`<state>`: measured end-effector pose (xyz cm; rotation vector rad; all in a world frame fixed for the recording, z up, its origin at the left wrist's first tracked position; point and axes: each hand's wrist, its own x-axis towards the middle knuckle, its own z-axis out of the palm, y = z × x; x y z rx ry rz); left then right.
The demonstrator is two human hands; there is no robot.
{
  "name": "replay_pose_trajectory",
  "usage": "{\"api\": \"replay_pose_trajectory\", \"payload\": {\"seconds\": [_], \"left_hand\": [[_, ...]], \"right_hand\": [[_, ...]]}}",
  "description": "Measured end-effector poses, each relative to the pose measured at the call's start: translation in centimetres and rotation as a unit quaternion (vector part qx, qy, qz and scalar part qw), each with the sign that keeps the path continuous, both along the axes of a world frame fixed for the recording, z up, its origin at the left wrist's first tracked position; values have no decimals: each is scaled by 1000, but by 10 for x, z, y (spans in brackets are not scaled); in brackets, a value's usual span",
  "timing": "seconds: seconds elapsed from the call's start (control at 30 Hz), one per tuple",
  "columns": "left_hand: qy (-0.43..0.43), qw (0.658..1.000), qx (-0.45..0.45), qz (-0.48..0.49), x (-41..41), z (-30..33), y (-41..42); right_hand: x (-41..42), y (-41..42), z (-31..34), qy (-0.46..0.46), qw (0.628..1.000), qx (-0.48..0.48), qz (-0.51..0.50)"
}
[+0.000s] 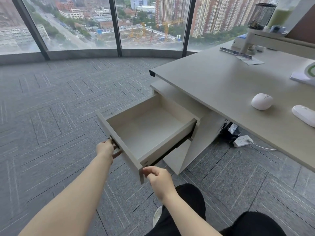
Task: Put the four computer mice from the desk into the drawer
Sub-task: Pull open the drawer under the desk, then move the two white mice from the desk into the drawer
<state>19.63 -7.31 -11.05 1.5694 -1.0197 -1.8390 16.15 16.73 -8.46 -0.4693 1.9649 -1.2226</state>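
The top drawer (pixel 119 142) of a pale cabinet under the desk (pixel 213 82) stands pulled out, its inside bare. My left hand (pixel 106 149) grips the handle on the drawer front. My right hand (pixel 157 176) hovers at the drawer front's near corner, fingers curled and holding nothing. Two white mice lie on the desk at the right: a round mouse (pixel 262 101) and a flatter mouse (pixel 304 114) cut by the frame edge. Any other mice are out of view.
A white power strip (pixel 242 141) and black cables lie on the carpet under the desk. A mesh pen holder (pixel 260 15), a monitor stand and papers sit at the desk's far end. Grey carpet runs to a curved window wall. My knees show at the bottom.
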Motion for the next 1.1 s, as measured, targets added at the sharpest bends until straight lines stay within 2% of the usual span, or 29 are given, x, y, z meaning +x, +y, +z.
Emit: {"api": "replay_pose_trajectory", "payload": {"seconds": [0.23,0.3,0.37,0.47,0.53,0.63,0.73,0.8,0.87,0.93,1.03,1.1], "left_hand": [[-19,1000,-10,14,27,4,2],[-105,992,-70,29,29,14,7],[-180,964,-194,27,22,37,17],[-128,920,-371,-19,-11,87,46],[-78,904,-411,-87,-48,117,72],[3,881,-438,-181,-116,146,121],[59,847,-448,-279,-187,161,182],[61,810,-462,-357,-232,164,222],[45,767,-487,-416,-270,163,258],[24,742,-500,-447,-303,160,285],[-28,723,-501,-474,-342,153,311],[-92,697,-518,-488,-360,147,320]], "right_hand": [[20,-3,-4,-8,1000,-12,23],[16,1,2,-3,999,-31,8],[0,8,18,20,997,-63,-27],[-49,29,57,97,980,-129,-114],[-91,51,87,159,955,-164,-188],[-155,94,127,282,897,-169,-297],[-222,144,149,396,836,-75,-372],[-265,177,151,426,819,28,-382],[-303,204,148,416,820,130,-371],[-330,222,144,402,821,219,-342],[-355,233,138,369,833,295,-287],[-364,236,133,345,841,320,-267]]}}
